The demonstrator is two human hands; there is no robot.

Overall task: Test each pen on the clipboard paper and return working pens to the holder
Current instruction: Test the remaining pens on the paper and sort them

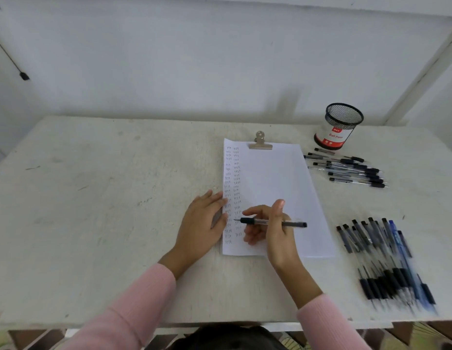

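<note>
A clipboard with white paper lies in the middle of the table, its metal clip at the far end. Two columns of small pen marks run down the paper's left side. My right hand holds a clear pen with a black grip lying nearly level, its tip pointing left over the marks. My left hand rests flat on the paper's left edge. The black mesh pen holder with a red and white label stands at the back right; no pens show above its rim.
Several black pens lie in a loose row just in front of the holder. A bigger pile of pens, black and a few blue, lies near the right front edge. The white table ends at a wall behind.
</note>
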